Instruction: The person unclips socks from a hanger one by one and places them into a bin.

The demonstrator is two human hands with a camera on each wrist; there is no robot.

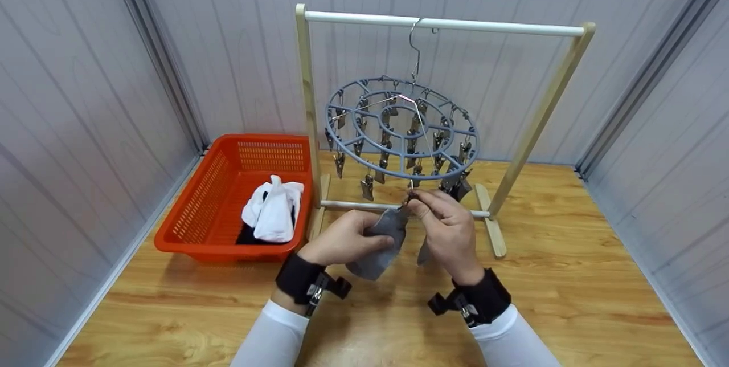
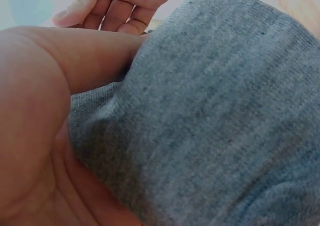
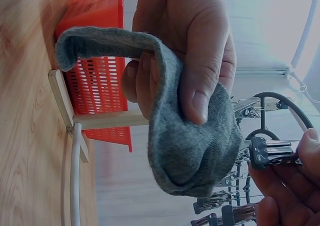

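My left hand holds a grey sock between thumb and fingers, its knit filling much of the left wrist view. Beside it, my right hand pinches a metal clip that hangs from the round clip hanger. The right wrist view shows a gap between sock and clip. Another piece of grey cloth shows partly behind my right hand, which hides its upper part. Several other clips, such as one clip, dangle from the hanger's rings.
The hanger hooks over the white top bar of a wooden-legged rack. To the left, an orange basket contains white cloth and black cloth. Panelled walls enclose the wooden surface.
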